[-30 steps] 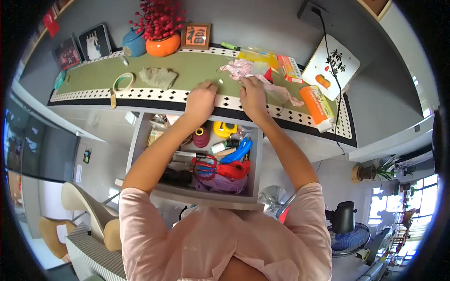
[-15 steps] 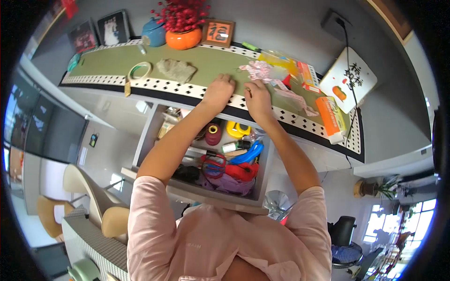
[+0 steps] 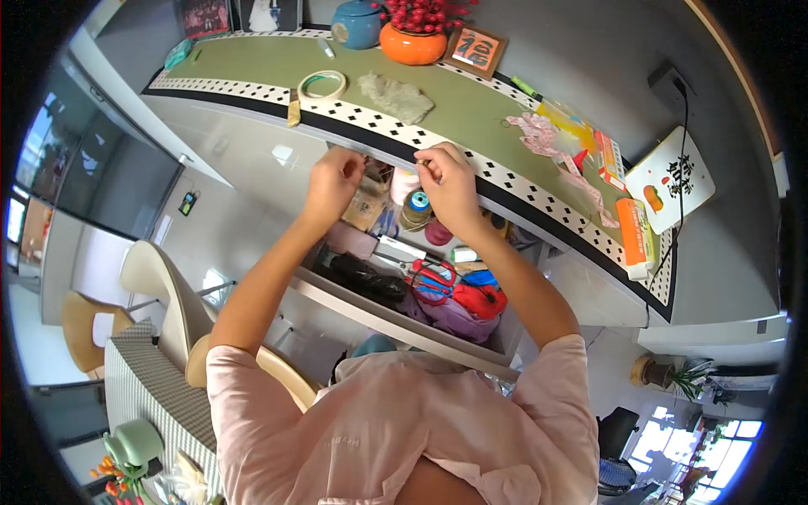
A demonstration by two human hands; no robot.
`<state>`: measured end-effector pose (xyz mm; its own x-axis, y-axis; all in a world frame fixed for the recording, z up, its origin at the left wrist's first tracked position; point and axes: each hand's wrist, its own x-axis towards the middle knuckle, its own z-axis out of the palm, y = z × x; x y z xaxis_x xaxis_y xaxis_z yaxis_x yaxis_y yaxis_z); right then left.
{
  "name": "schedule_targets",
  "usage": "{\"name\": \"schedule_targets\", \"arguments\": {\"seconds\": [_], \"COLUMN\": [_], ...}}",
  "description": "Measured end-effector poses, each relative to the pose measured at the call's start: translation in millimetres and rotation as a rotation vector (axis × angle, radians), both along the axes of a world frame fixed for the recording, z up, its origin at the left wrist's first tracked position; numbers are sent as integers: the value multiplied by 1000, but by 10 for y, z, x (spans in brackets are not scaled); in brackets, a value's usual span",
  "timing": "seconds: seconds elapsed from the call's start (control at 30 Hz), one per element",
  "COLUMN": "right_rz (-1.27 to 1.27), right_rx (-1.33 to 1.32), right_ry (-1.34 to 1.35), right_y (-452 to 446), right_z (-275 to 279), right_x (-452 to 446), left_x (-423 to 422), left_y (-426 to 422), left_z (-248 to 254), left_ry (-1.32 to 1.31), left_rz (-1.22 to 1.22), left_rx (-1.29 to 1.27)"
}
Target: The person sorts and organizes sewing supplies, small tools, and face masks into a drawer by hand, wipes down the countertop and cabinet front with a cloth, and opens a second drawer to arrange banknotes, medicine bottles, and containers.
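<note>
My left hand [image 3: 336, 183] hovers over the back left of an open drawer [image 3: 404, 326], its fingers curled and thumb tucked in. To its right, my right hand [image 3: 448, 181] is at the counter's front edge, with thumb and fingertips pinched together. Anything held in either hand is too small or hidden to make out. Below them in the drawer are a thread spool with a blue top [image 3: 416, 208], a dark red thread cone [image 3: 438, 233], a black bundle [image 3: 370, 276], a red pouch [image 3: 480, 300] and purple fabric [image 3: 454, 320].
On the counter's green mat [image 3: 471, 126] lie a tape roll [image 3: 341, 87], a grey fluffy piece [image 3: 396, 98], pink ribbon [image 3: 539, 135] and an orange box [image 3: 631, 231]. An orange vase [image 3: 412, 45] with red berries stands behind. Chairs [image 3: 164, 282] are at left.
Both hands have come off the mat, back toward me over the drawer, and are further apart. My view has turned left, showing more of the drawer's left side.
</note>
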<state>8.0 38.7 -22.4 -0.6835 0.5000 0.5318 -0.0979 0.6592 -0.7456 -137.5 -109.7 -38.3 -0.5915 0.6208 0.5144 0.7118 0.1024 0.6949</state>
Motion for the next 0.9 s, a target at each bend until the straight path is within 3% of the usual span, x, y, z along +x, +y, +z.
{"name": "schedule_targets", "arguments": {"seconds": [0.07,0.17,0.4,0.53,0.63,0.9], "right_rz": [26,35,68,198,93,47], "right_rx": [8,56,83,244,527,422], "right_ry": [-17,9,-92,-127,-159,-176], "right_y": [-107,-148,-211,-296,-341,-311], "right_z": [10,-61,-45,-109,-153,-28], "right_x": [-82,-161,-145,-239,-329,-134], "left_x": [-62,-181,-274,-236,-185,-153], "left_y": [-36,39,102,48,13,12], "left_z": [-149,-386,-571,-452,-389,-451], "left_ry": [-138,-143,-168,-186,-258,-284], "left_rz": [-14,-89,-59,-57,-44,-62], "left_rx": [-92,-181,-132,-186,-278,-174]}}
